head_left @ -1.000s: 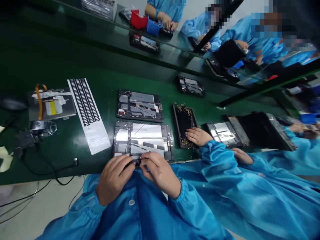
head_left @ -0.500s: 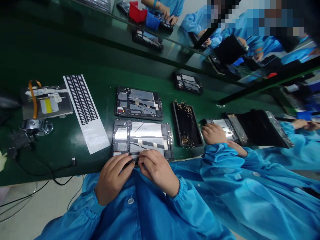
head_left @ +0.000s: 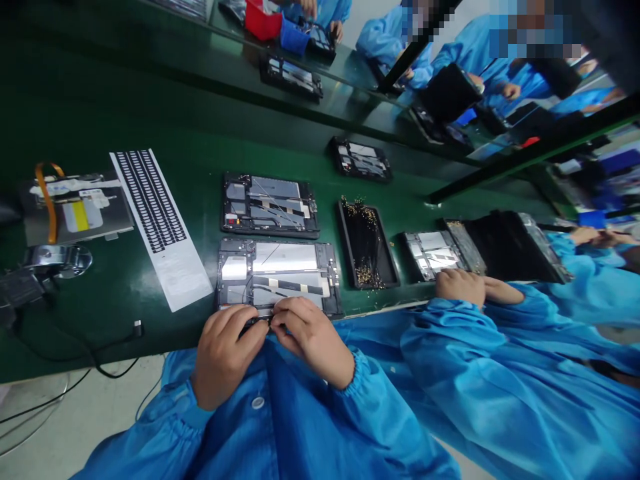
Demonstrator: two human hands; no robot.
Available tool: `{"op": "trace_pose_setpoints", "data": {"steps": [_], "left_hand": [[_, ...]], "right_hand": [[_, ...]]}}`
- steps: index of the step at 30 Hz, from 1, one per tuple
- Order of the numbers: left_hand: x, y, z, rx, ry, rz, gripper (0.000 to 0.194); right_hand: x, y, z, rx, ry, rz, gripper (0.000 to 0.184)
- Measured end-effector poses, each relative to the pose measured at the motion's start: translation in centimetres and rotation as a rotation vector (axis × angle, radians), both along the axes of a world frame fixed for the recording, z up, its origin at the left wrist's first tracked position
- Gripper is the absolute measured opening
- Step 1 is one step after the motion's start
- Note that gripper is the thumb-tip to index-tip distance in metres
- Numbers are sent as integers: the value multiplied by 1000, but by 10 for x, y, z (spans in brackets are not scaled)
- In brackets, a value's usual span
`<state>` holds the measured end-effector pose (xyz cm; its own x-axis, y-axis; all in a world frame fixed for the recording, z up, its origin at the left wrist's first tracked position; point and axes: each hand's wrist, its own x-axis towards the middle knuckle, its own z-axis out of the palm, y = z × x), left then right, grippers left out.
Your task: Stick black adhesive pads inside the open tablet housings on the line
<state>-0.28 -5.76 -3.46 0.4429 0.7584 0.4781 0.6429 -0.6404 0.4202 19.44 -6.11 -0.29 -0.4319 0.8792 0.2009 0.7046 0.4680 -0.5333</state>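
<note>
Head view, both hands pinching 1 small black part [head_left: 261, 322] at the near edge of an opened tablet [head_left: 278, 275], left hand [head_left: 225, 353], right hand [head_left: 307, 337], fingertips closed on it, green table [head_left: 125, 293] open leftward, screw tray [head_left: 367, 243] just right.

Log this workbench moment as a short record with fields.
left hand: pinching a small dark part at the near edge of the open tablet chassis
right hand: pinching the same part, fingertips meeting the left
surface: green bench mat
left of chassis: white strip of black stickers
right of chassis: black tray of small brass screws
neighbour: co-worker's hand
</note>
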Motion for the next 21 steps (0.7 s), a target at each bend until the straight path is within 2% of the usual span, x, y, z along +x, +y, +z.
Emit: {"op": "trace_pose_setpoints", "data": {"steps": [6,21], "left_hand": [[5,3,6,-60,-4,15,5],[11,3,6,-53,-28,64,5]], "right_hand": [[16,-10,-7,-72,175,-35,15],[7,-4,-8,16,127,-37,9]]}}
